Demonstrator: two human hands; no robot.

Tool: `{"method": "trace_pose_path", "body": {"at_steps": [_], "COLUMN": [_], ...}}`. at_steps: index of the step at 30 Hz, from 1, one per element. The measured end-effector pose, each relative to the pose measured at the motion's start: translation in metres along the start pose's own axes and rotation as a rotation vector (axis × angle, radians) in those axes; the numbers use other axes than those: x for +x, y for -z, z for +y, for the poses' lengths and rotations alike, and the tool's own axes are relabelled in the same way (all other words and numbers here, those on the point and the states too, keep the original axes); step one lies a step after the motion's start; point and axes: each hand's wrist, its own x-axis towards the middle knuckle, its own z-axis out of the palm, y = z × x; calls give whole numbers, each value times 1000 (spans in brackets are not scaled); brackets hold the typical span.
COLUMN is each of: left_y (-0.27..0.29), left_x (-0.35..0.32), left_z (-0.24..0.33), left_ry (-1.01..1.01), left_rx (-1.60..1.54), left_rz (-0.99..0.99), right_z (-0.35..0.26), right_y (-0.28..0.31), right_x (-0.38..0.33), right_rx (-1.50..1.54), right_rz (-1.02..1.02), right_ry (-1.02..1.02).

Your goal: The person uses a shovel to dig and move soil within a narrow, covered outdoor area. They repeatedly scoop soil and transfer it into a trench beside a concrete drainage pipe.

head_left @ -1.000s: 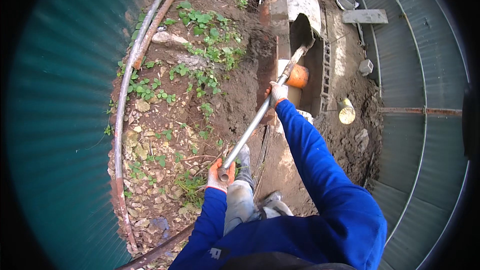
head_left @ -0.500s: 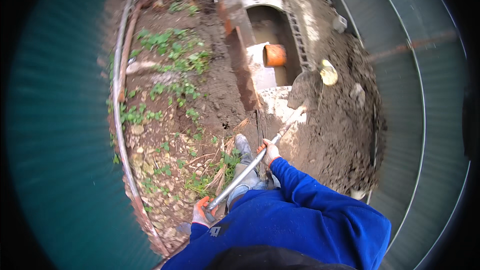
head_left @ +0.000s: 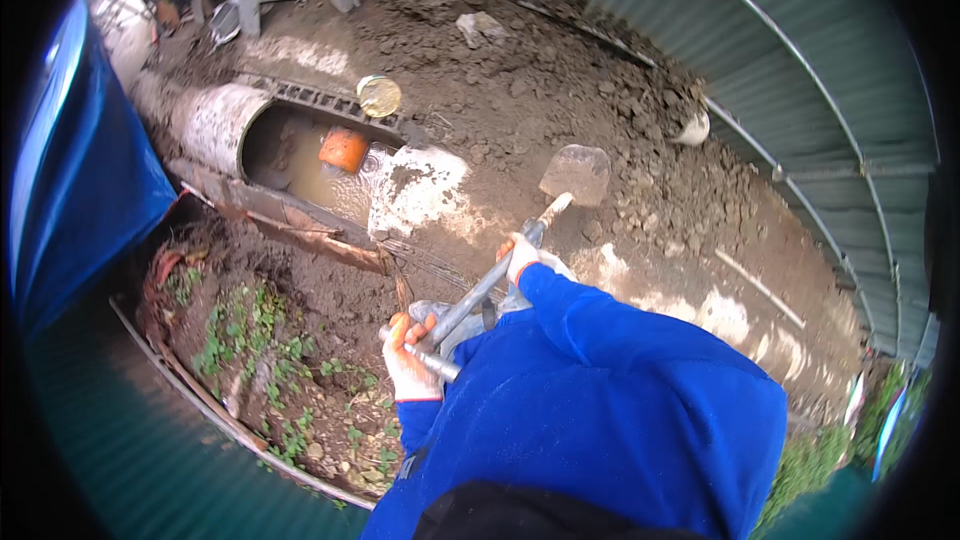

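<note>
A shovel with a grey metal shaft (head_left: 475, 298) runs slantwise in front of me. Its muddy blade (head_left: 577, 176) rests on or just over the wet soil to the right of the white-crusted concrete (head_left: 425, 188). My left hand (head_left: 408, 360), in a white glove with orange fingers, is closed around the crosswise grip at the near end. Farther up, my right hand (head_left: 520, 256), gloved alike, wraps the shaft. Beyond the concrete, an orange pipe end (head_left: 343, 149) sticks out of muddy water (head_left: 335, 192) in an opening of a large pale pipe (head_left: 215, 125).
A yellowish round container (head_left: 379, 96) stands by the opening's far edge. Heaped soil (head_left: 640, 105) reaches the corrugated fence (head_left: 780, 50). A blue tarp (head_left: 85, 170) hangs at left. A thin stick (head_left: 760, 288) lies at right. Green plants (head_left: 255, 335) grow at near left.
My view has swung to the right. The shovel blade has moved from beside the opening's edge to the soil farther right. Both hands keep hold of the shovel. Ripples now show by the orange pipe.
</note>
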Motion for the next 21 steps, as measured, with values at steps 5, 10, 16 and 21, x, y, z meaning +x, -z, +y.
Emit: {"method": "trace_pose_path", "body": {"at_steps": [5, 10, 16, 21], "left_y": [-155, -225, -271, -276], "left_x": [19, 53, 226, 271], "left_z": [-92, -150, -274, -382], "left_ry": [-29, -141, 263, 327], "left_rx": [140, 334, 267, 452], "left_rz": [-87, -255, -264, -210], "right_z": [-104, -179, -291, -352], "right_y": [-14, -42, -11, -6], "right_x": [7, -2, -75, -133], "right_rx": [268, 390, -185, -1533], "right_rz": [-82, -181, -494, -137], "right_ry": [8, -83, 72, 496]}}
